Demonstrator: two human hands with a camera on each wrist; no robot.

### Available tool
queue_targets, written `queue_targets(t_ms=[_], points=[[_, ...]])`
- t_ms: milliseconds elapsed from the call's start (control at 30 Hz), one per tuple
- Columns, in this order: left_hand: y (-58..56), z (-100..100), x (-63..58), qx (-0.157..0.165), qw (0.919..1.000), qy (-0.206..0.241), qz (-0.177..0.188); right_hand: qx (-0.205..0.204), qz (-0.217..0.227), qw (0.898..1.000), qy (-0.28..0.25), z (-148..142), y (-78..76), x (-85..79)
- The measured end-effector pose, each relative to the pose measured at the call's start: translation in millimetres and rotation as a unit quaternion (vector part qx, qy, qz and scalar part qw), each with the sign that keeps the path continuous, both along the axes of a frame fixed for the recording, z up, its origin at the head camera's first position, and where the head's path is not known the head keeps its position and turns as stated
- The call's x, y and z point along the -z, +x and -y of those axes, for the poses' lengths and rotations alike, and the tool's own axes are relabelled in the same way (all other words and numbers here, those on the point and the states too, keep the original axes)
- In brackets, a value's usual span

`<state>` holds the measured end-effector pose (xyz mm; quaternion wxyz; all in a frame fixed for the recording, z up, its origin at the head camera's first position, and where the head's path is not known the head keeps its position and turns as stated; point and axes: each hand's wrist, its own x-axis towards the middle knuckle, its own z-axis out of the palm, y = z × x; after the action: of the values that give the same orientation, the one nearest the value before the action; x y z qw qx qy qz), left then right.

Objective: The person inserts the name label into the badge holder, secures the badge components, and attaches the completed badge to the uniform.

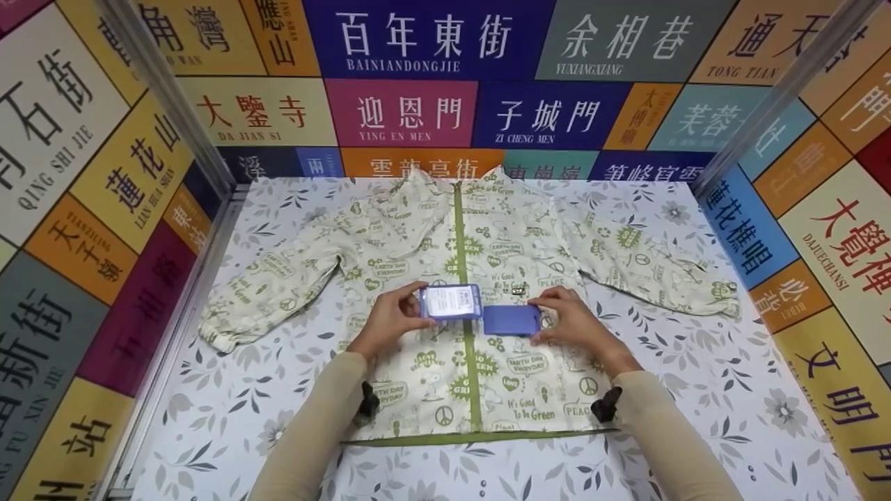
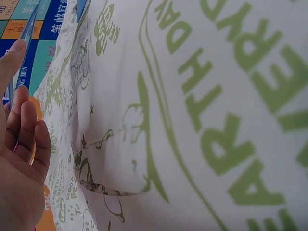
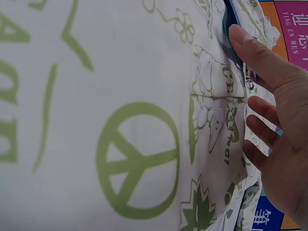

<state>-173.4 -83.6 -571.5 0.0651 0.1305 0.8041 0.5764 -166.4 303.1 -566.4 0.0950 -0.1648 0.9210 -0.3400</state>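
My left hand [image 1: 391, 316] pinches a small purple-blue case [image 1: 451, 302] by its left end, thumb below and fingers above. A white label with print shows on its face. Just right of it, my right hand [image 1: 574, 321] pinches a flat purple-blue piece [image 1: 511, 320] by its right end; the two pieces are close together. Both are held over the front of a white jacket [image 1: 397, 396] with green print. The left wrist view shows my left hand [image 2: 24, 154] at a clear-looking edge, and the right wrist view shows my right thumb on a dark blue edge [image 3: 234, 36].
The jacket lies with sleeves spread on a table [image 1: 738, 417] covered in a floral sheet. A small patterned item [image 1: 518, 289] lies on the jacket, beyond the right-hand piece. Panels with printed street names [image 1: 400, 111] wall in the back and both sides.
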Motion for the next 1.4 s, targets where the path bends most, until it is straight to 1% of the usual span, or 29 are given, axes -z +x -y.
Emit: queue_targets(t_ms=[233, 433, 533, 667, 867, 1067, 1400], points=[[0.6, 1, -1.9, -0.004, 1.0000, -0.009, -0.002, 0.009, 0.013, 1.000, -0.026, 1, -2.8, -11.4], [-0.1, 1, -2.1, -0.006, 0.9999, -0.009, -0.005, -0.008, -0.018, 0.999, -0.041, -1, -6.9, -25.7], [-0.1, 1, -2.4, -0.007, 0.9999, -0.011, -0.008, -0.012, -0.026, 0.998, -0.052, 0, -8.7, -31.6], [-0.5, 1, -3.3, -0.007, 0.9998, -0.010, -0.013, -0.011, -0.025, 0.998, -0.062, 4, -11.1, -36.9], [-0.4, 1, -4.0, -0.006, 0.9999, -0.007, -0.011, -0.014, -0.023, 0.997, -0.068, 11, -13.7, -41.2], [-0.1, 0, -3.8, -0.004, 1.0000, -0.001, -0.008, -0.022, -0.023, 0.998, -0.059, 18, -15.9, -43.6], [-0.3, -1, -4.6, 0.009, 0.9999, -0.001, -0.011, -0.032, -0.024, 0.998, -0.053, 23, -18.1, -40.7]])
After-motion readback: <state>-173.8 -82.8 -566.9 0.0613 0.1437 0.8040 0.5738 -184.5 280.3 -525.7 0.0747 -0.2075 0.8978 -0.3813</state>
